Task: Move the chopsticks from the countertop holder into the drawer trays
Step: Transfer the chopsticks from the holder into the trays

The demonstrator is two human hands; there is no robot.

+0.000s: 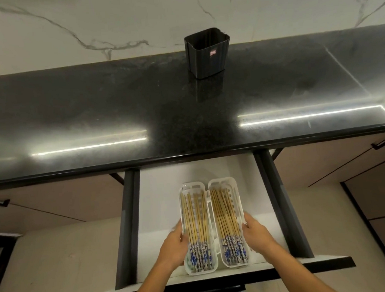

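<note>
Two white trays lie side by side in the open drawer (159, 205). The left tray (192, 186) and the right tray (222, 181) each hold several bamboo chopsticks (196, 221) with blue-and-white patterned ends pointing toward me. My left hand (173, 247) grips the outer left edge of the left tray. My right hand (257, 235) grips the outer right edge of the right tray. The black countertop holder (205, 53) stands upright at the back of the counter, and no chopsticks show above its rim.
The black speckled countertop (118, 109) runs across the view above the drawer. Black drawer rails (128, 216) flank the drawer on both sides. Cabinet fronts with a dark handle (383, 143) sit to the right, and a marble wall stands behind the counter.
</note>
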